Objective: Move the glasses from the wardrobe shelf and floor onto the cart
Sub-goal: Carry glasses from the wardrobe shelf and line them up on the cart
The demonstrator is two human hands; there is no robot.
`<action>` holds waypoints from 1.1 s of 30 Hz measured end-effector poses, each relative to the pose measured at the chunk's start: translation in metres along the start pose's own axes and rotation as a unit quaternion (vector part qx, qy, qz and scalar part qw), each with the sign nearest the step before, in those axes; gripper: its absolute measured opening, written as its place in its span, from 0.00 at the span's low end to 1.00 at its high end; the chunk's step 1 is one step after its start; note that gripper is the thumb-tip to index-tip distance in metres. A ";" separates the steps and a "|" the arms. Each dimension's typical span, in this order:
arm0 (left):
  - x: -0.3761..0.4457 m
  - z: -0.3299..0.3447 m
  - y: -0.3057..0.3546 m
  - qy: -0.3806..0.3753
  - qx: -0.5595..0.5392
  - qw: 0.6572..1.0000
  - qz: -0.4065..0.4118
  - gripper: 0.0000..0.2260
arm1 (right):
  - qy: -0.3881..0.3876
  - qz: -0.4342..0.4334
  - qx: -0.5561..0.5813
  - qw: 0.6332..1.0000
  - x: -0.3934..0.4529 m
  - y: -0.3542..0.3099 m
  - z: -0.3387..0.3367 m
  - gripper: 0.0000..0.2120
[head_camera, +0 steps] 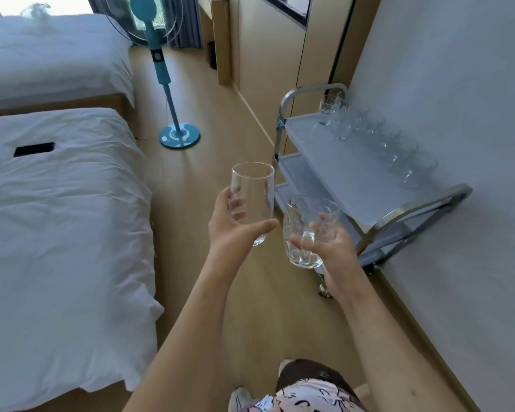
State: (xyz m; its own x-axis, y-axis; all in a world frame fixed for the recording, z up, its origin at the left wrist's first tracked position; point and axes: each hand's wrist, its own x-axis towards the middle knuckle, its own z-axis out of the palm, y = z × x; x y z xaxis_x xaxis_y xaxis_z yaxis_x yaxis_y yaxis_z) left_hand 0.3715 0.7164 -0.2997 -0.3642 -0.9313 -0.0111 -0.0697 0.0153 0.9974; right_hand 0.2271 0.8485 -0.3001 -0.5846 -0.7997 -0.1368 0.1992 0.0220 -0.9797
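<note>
The left hand (232, 221) curled round a smooth tall glass (252, 200) and the right hand (324, 248) gripped a cut-pattern glass (305, 230), both held in the air just short of the cart (333, 150). They were probably light, slick and brittle, best held mid-body. The row of glasses (378, 141) on the cart's top shelf blurred into the wall, uncountable.

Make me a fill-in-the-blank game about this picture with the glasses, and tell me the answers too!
1. The left hand holds a plain, smooth ____.
2. The fan standing on the floor is colored ____.
3. Glasses already stand in rows on the cart's ____ shelf.
4. The black phone lies on a ____.

Answers: glass, blue, top, bed
</note>
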 end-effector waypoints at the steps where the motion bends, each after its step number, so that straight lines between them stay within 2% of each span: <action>1: 0.007 0.000 -0.001 -0.003 -0.002 1.000 -0.003 0.43 | 0.004 0.000 0.002 1.000 0.006 0.002 0.000 0.26; 8: 0.068 0.008 -0.005 -0.022 0.008 1.000 0.007 0.42 | 0.000 0.002 0.042 0.999 0.071 0.004 0.011 0.36; 14: 0.148 0.026 0.004 -0.031 0.025 0.999 0.015 0.42 | -0.009 0.001 0.043 0.999 0.155 -0.007 0.014 0.33; 23: 0.268 0.078 0.007 -0.063 0.035 0.997 -0.011 0.40 | 0.037 0.003 0.057 0.998 0.279 -0.021 -0.005 0.33; 33: 0.360 0.135 0.006 -0.121 0.057 0.991 -0.022 0.40 | 0.083 0.004 0.076 0.994 0.352 -0.020 -0.028 0.28</action>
State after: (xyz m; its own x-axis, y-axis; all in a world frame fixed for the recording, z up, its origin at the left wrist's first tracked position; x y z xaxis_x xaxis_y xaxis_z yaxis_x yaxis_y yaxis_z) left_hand 0.1147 0.4300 -0.3070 -0.5687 -0.8181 -0.0853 -0.1899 0.0298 0.9813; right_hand -0.0043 0.5837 -0.3330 -0.7022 -0.6889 -0.1797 0.3139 -0.0730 -0.9467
